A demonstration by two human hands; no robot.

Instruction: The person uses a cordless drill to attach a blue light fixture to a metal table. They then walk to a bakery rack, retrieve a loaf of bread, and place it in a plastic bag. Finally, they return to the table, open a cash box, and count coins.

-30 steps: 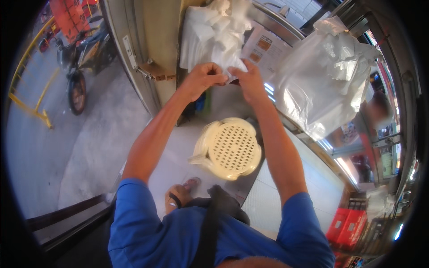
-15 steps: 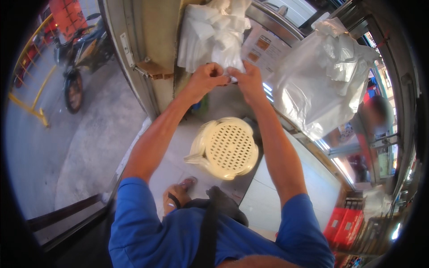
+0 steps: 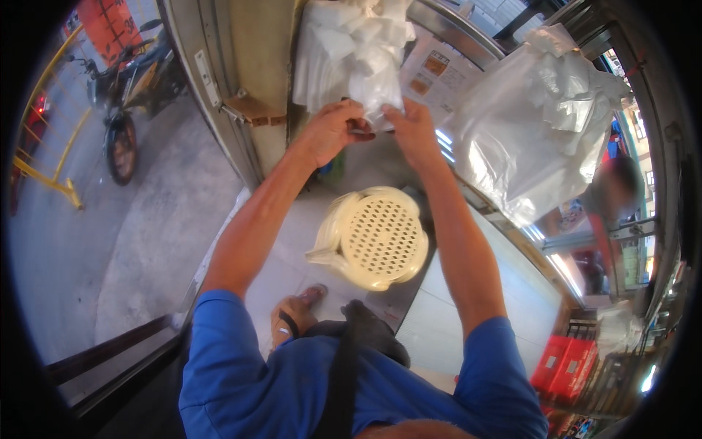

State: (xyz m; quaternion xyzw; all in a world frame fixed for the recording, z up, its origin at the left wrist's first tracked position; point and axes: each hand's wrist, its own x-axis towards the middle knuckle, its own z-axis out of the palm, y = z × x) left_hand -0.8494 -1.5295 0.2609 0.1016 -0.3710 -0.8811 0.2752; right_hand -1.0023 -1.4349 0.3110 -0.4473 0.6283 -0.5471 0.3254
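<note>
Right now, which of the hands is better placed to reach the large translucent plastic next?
Probably the right hand; it is nearer the translucent plastic than the left hand. Both touch the white bags.

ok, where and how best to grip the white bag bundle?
Likely at its narrow near end, pinched from the person's side: the white bag bundle tapers there, where the left hand and right hand hold it; the far part is broad and crumpled.

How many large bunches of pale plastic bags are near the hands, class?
2: the left bunch, its lower end between left hand and right hand; the right bunch, right of the right hand. Others may be hidden.
</note>
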